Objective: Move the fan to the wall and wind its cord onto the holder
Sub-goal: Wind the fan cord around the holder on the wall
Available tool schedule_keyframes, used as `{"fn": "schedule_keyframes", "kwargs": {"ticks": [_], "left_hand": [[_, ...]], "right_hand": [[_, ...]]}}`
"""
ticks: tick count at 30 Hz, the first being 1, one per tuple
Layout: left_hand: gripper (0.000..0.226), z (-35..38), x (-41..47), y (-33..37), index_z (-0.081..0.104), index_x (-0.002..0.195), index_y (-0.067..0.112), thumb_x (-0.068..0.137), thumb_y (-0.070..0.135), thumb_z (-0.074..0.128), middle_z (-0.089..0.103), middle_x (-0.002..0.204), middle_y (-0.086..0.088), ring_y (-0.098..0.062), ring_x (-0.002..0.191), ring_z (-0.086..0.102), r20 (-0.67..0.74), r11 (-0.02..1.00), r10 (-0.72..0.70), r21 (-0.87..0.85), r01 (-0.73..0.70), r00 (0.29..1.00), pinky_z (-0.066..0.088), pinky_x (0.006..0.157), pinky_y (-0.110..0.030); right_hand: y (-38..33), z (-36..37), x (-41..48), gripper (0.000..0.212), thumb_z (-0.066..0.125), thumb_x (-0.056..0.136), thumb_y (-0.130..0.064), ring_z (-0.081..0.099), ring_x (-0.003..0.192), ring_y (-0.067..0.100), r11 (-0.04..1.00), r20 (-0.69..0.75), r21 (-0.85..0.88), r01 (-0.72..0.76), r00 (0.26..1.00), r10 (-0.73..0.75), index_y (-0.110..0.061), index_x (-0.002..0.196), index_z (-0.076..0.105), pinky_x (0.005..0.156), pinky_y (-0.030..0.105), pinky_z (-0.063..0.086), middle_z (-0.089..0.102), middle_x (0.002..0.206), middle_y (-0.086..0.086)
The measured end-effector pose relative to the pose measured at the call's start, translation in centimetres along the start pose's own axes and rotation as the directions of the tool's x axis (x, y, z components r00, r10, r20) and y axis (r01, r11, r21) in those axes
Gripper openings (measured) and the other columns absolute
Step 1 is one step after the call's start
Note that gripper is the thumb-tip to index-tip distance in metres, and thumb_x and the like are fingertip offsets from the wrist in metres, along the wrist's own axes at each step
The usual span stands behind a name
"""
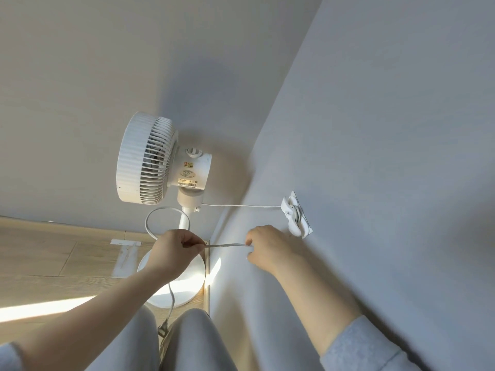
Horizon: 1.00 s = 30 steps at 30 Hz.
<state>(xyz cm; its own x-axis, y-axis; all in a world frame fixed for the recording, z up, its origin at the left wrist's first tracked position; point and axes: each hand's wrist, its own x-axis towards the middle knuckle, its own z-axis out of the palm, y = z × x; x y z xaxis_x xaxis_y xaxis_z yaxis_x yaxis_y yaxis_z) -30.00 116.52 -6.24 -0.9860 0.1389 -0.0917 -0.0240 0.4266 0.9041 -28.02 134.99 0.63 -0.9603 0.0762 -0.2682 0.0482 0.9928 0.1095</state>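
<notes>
A white pedestal fan (160, 159) stands in the corner of the room, its round base (182, 285) on the wood floor beside the right wall. A white cord holder (296, 214) is fixed to that wall, with a few turns of the white cord (241, 206) on it; one stretch runs taut from the fan's neck to the holder. My left hand (176, 250) and my right hand (267, 250) each pinch the cord and hold a short length straight between them, just below the holder. Behind my left hand the cord loops up, then hangs down to the plug (163, 329) near my knees.
Two pale walls meet behind the fan. The wood floor (53, 263) has a strip of white tape (126, 242) and a sunlit patch at the left. My grey-trousered knees (187, 341) are at the bottom, close to the fan's base.
</notes>
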Motion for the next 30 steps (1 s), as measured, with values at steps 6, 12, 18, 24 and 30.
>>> {"fn": "schedule_keyframes", "kwargs": {"ticks": [6,12,18,24,30], "left_hand": [[0.007,0.0,1.4,-0.2,0.074,0.085,0.020,0.082,0.017,0.068,0.071,0.082,0.007,-0.020,0.074,0.068,0.019,0.990,-0.019,-0.136,0.022,1.000,0.059,0.072,-0.040],[0.012,-0.9,2.5,-0.8,0.073,0.078,0.020,0.086,0.019,0.064,0.067,0.061,0.011,-0.011,0.052,0.053,0.021,0.953,0.005,-0.303,0.001,1.000,0.047,0.058,-0.023],[0.023,-0.9,3.4,-1.7,0.073,0.074,0.021,0.090,0.025,0.057,0.065,0.067,-0.006,-0.018,0.060,0.054,0.037,0.969,-0.017,-0.246,0.025,0.999,0.045,0.066,-0.032],[0.023,-0.8,3.6,-1.6,0.073,0.078,0.024,0.092,0.028,0.054,0.072,0.076,-0.005,-0.021,0.076,0.065,0.050,0.984,0.032,-0.178,-0.022,0.998,0.049,0.066,-0.029],[0.022,-1.2,3.5,-2.3,0.070,0.082,0.024,0.093,0.027,0.051,0.063,0.075,-0.019,-0.018,0.065,0.055,-0.010,0.959,0.082,-0.271,-0.082,0.997,0.049,0.069,-0.032]], "right_hand": [[-0.4,-0.7,4.3,0.020,0.050,0.087,-0.005,0.068,0.081,0.028,0.999,0.072,0.021,0.042,0.996,-0.043,-0.004,0.092,0.069,0.075,0.031,0.054,0.072,0.093,0.011],[0.9,-3.5,7.0,0.028,0.035,0.087,0.000,0.071,0.062,0.027,0.989,0.047,0.124,-0.086,0.996,0.081,-0.006,0.070,0.055,0.062,0.026,0.054,0.074,0.076,0.018],[2.2,-6.3,9.3,0.041,0.037,0.089,-0.006,0.064,0.052,0.026,0.955,0.042,0.252,-0.158,0.987,0.152,-0.001,0.054,0.060,0.068,0.033,0.060,0.069,0.060,0.015],[3.8,-9.6,11.1,0.043,0.032,0.097,-0.005,0.055,0.029,0.012,0.899,0.231,0.260,-0.352,0.927,0.296,0.004,0.060,0.054,0.041,0.021,0.047,0.062,0.052,0.010],[4.2,-10.8,11.1,0.037,0.035,0.097,-0.005,0.054,0.024,0.013,0.872,0.223,0.225,-0.434,0.895,0.387,0.001,0.066,0.055,0.030,0.017,0.044,0.063,0.044,0.011]]}}
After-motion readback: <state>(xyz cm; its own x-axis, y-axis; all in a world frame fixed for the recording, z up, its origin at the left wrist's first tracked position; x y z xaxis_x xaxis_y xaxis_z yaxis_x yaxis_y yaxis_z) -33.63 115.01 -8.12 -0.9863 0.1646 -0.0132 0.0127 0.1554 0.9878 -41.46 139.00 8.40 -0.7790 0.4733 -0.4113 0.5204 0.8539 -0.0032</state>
